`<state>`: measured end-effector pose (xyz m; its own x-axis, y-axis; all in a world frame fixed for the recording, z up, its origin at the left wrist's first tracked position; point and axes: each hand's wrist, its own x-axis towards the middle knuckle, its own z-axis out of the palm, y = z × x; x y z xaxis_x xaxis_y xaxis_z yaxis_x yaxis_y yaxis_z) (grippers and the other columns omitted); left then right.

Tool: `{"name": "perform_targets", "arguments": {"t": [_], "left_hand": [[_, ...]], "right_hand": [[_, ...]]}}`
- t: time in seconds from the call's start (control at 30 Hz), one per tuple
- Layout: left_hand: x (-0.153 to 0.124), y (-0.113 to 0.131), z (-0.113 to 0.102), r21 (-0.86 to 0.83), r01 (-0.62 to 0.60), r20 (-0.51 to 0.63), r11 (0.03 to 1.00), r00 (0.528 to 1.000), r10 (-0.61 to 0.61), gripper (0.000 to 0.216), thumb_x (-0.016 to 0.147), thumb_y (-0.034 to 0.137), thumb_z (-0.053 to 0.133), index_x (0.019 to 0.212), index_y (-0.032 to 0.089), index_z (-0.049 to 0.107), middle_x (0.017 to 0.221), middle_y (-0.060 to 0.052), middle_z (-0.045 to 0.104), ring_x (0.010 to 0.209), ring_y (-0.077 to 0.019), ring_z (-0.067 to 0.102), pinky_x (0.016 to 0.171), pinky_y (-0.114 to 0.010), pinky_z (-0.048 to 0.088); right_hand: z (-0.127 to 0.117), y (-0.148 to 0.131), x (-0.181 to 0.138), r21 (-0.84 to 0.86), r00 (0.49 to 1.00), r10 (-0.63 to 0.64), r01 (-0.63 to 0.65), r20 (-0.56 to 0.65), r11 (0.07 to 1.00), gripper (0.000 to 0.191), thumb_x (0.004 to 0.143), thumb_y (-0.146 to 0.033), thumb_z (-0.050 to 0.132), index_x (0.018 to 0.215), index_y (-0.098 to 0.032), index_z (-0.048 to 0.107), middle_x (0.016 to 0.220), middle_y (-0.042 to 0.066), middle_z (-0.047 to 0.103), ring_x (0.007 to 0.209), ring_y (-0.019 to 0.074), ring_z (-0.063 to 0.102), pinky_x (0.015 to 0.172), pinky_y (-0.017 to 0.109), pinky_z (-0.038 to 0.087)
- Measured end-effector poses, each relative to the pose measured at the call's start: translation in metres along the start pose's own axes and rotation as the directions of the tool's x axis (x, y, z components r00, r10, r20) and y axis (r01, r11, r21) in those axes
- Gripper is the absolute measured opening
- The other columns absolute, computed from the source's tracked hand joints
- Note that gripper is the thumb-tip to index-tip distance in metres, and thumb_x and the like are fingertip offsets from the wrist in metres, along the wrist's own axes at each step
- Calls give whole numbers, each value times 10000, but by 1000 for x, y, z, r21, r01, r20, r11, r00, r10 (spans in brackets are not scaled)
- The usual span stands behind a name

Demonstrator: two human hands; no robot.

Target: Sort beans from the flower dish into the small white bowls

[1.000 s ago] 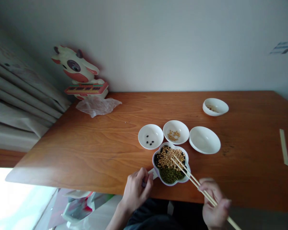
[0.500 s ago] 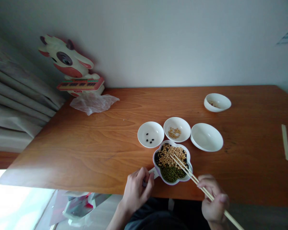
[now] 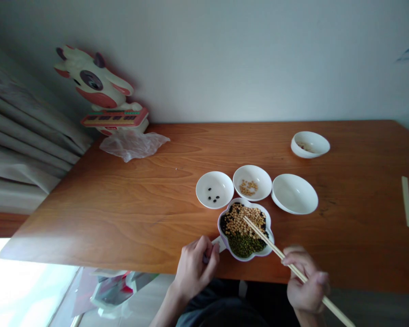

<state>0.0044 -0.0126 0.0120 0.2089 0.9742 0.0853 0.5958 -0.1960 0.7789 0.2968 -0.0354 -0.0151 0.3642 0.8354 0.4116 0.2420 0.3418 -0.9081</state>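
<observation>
1. Two bare hands at near table edge. Left hand [image 3: 195, 268] curled, fingers pinched on short white handle [image 3: 219, 244] of flower-shaped white bowl [image 3: 246, 229]. Right hand [image 3: 306, 284] closed narrow around pair of pale wooden chopsticks [image 3: 276, 250].
2. Flower-shaped bowl: just inside near edge of orange-brown wooden table [image 3: 122, 213]; filled with mixed yellow, black and green beans. Chopstick tips down among yellow beans, close together; whether a bean sits between them, too small to tell.
3. Three round white dishes in a row directly beyond bowl: left dish [image 3: 214, 189] with few black beans, middle dish [image 3: 252, 182] with small heap of yellow beans, right dish [image 3: 294, 194] bare. Fourth small white dish [image 3: 310, 144] farther right, well apart.
4. Handling advice, as judgement: keep bowl pinned by handle; take one bean only; pinch across its middle, lightly and evenly, since round beans likely squirt out; lift slowly, low over rim.
5. Elsewhere: cow-shaped toy keyboard [image 3: 102, 97] and crumpled clear plastic bag [image 3: 132, 144] at far left corner.
</observation>
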Motion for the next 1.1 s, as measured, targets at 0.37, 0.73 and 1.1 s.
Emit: {"name": "perform_targets", "arguments": {"t": [0.37,0.73,1.1], "left_hand": [[0,-1,0,6,-6,-14,1000,1000,7,274,1060,234,569,827,240,425,679,50,520,585,-109,507,602,-233,374],[-2,-5,3,5,2,-15,1000,1000,-1,273,1063,230,569,827,240,431,676,48,524,586,-107,495,600,-244,369],[-2,-6,2,9,7,-2,1000,1000,-7,282,1091,255,550,843,243,417,688,50,521,596,-113,496,614,-248,362]], "right_hand": [[11,-4,4,14,998,44,-44,44,999,749,1086,-747,259,788,-232,714,790,64,650,719,240,640,628,375,506],[14,4,4,-13,997,58,-57,53,998,686,1111,-667,265,819,-228,703,810,71,645,761,249,644,663,392,511],[19,5,4,-43,995,60,-57,84,997,638,1136,-600,269,849,-228,700,853,73,661,803,246,650,689,386,501]]}}
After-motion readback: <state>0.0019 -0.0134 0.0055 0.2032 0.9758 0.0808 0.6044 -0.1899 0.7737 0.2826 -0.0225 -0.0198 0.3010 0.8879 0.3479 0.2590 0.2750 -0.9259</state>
